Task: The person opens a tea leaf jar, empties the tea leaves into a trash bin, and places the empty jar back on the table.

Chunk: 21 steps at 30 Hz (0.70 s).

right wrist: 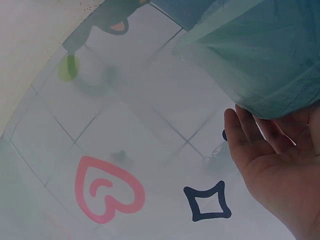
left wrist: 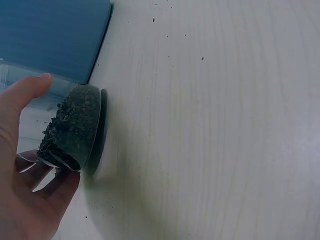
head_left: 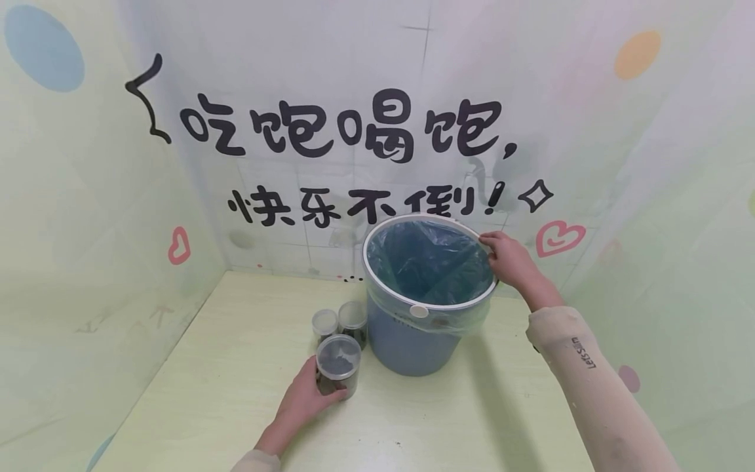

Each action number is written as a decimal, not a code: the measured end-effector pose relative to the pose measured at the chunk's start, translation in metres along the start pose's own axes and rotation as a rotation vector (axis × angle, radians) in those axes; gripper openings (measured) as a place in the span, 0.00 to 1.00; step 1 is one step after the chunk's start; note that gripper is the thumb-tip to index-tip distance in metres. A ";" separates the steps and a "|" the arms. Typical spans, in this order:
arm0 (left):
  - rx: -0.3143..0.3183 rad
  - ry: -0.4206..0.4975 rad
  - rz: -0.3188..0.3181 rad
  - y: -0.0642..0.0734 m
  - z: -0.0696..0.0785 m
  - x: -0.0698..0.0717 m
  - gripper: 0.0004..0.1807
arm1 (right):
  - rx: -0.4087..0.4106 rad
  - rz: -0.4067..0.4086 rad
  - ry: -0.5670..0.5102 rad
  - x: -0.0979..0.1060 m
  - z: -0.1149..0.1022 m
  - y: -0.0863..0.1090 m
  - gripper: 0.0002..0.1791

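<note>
My left hand [head_left: 303,396] grips a clear lidded jar [head_left: 339,360], thumb on one side and fingers on the other. Dark, crumbly flakes fill the lower part of this jar [left wrist: 75,125] in the left wrist view; whether its base touches the table I cannot tell. Just behind it stand two more clear jars, a smaller one [head_left: 325,321] and another [head_left: 352,316], with dark contents. A blue trash bin [head_left: 413,351] with a white rim and a translucent green liner [head_left: 436,255] stands to their right. My right hand [head_left: 513,259] holds the bin's rim at its right side.
Pale wood-grain table [head_left: 206,387] lies beneath everything, with dark specks scattered near the front. A printed sheet [head_left: 330,59] with black lettering and hearts forms the back wall close behind the bin. Similar sheets enclose both sides.
</note>
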<state>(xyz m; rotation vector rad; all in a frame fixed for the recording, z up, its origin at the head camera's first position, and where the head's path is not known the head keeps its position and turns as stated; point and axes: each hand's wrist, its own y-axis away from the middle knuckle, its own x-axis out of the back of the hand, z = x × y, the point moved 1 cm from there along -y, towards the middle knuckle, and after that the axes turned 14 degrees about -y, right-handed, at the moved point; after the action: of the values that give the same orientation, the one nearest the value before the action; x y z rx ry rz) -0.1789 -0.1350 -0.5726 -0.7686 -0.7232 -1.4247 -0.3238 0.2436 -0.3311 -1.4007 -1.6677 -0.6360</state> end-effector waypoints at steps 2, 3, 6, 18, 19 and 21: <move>-0.001 0.001 -0.002 0.000 0.001 0.002 0.50 | -0.002 0.001 -0.005 0.000 0.000 0.001 0.26; -0.008 -0.005 -0.001 0.000 0.002 0.002 0.50 | -0.001 0.002 -0.008 0.000 0.000 0.001 0.26; -0.032 -0.017 0.002 0.001 0.006 0.006 0.50 | 0.005 0.002 -0.035 -0.001 0.002 0.001 0.26; -0.080 0.003 0.051 0.007 0.020 0.024 0.50 | 0.037 0.007 -0.102 -0.003 0.000 0.005 0.26; -0.085 0.006 0.056 0.007 0.022 0.027 0.50 | 0.045 0.009 -0.092 -0.002 -0.002 0.007 0.26; -0.094 0.018 0.065 0.009 0.026 0.033 0.50 | 0.057 0.014 -0.076 -0.001 -0.010 0.011 0.27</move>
<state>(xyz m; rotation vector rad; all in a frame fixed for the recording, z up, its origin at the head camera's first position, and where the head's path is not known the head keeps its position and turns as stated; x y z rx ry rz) -0.1689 -0.1324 -0.5308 -0.8439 -0.6157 -1.4128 -0.3100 0.2373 -0.3283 -1.4099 -1.7208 -0.5287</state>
